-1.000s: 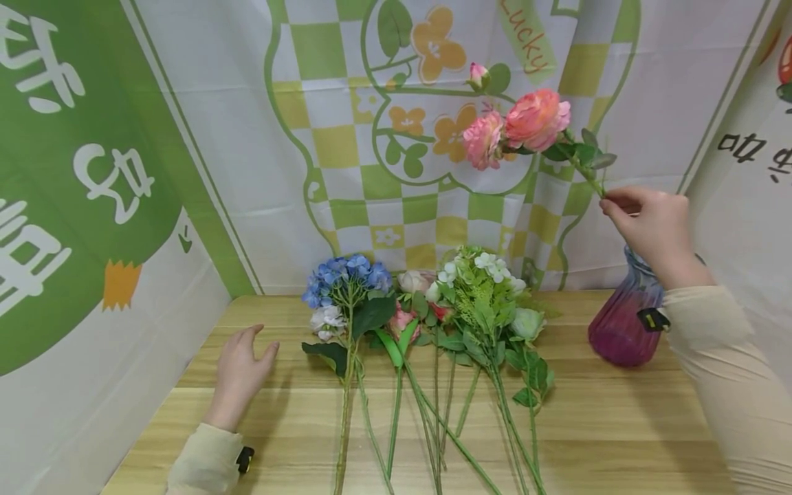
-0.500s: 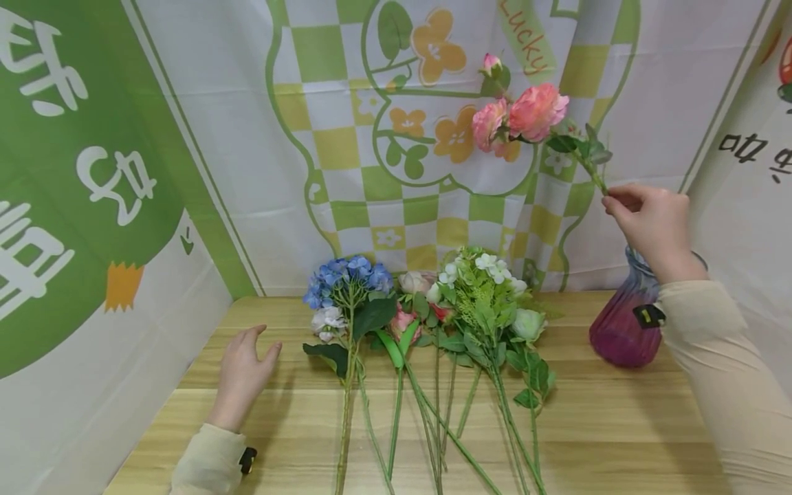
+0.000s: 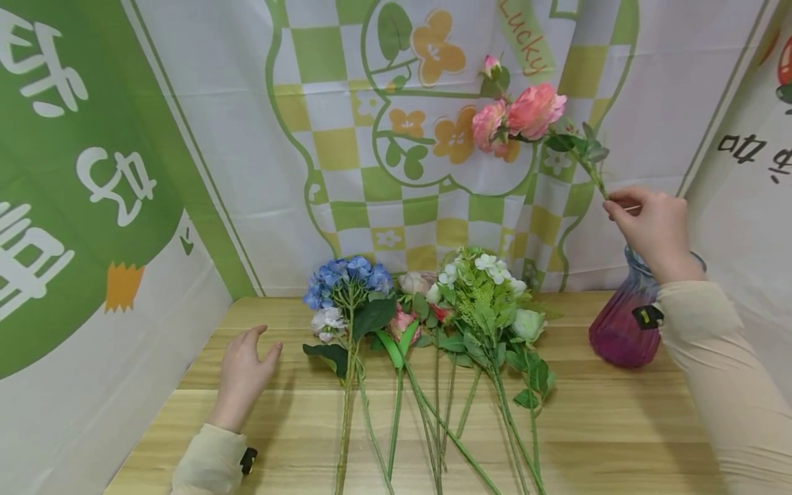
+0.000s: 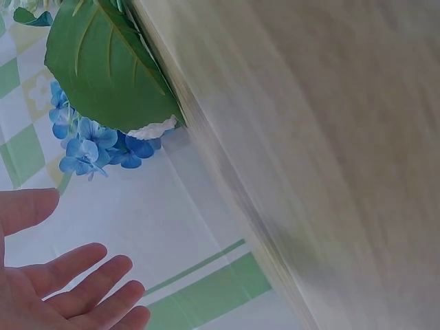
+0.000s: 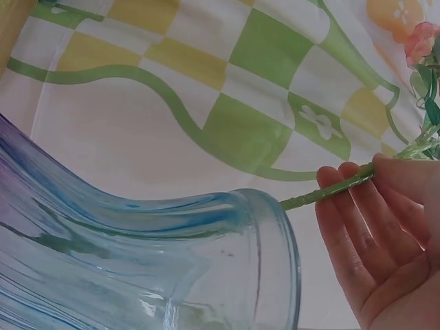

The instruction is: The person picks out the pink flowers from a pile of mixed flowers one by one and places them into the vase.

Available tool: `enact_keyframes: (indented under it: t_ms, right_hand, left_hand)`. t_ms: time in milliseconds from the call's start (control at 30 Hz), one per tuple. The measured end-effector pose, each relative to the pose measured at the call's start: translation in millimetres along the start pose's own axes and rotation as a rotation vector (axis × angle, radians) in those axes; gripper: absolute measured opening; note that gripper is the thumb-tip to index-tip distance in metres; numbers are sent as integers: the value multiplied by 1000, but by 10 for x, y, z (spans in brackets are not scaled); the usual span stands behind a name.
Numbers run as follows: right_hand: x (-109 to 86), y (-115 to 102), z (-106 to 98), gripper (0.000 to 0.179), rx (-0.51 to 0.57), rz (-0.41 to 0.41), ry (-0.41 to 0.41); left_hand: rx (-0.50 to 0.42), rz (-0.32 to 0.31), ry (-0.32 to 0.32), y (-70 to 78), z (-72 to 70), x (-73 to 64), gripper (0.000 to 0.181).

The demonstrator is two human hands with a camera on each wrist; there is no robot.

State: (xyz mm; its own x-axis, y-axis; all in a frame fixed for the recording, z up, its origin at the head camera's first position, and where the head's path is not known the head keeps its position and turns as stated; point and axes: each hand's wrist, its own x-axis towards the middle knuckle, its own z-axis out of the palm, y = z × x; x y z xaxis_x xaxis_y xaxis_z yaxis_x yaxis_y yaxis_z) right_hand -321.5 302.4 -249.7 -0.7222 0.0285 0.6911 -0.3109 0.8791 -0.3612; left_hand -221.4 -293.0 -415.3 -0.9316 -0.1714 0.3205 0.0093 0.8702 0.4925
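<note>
The table [image 3: 297, 426] has a pale, wood-grained top. Behind the table hangs a creased white cloth [image 3: 216, 103] printed with green and yellow checks [image 3: 318, 51], orange flowers [image 3: 439, 45] and the word "Lucky". Left of the table, a panel [image 3: 124, 378] bears a large green field [image 3: 43, 151] with white characters; right of it, another whitish panel [image 3: 720, 220] carries black lettering [image 3: 740, 149]. Soft light reaches the table.

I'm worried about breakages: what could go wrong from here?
The held pink flowers lean well to one side of the vase, so their weight might tip it. The left hand is away from the vase, so it may not steady it in time. The right hand pinches the stem, which could twist or slip.
</note>
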Motion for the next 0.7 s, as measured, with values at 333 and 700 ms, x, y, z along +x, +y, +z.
enact_keyframes:
  t_ms: [333,700]
  right_hand:
    - [-10,13,-2,31,-17,23,-6]
    - [-45,-28,-31,33,-10,75,-8]
  left_hand:
    - [-19,9,-2,79,18,29,55]
    - [-22,25,0,133,41,56,55]
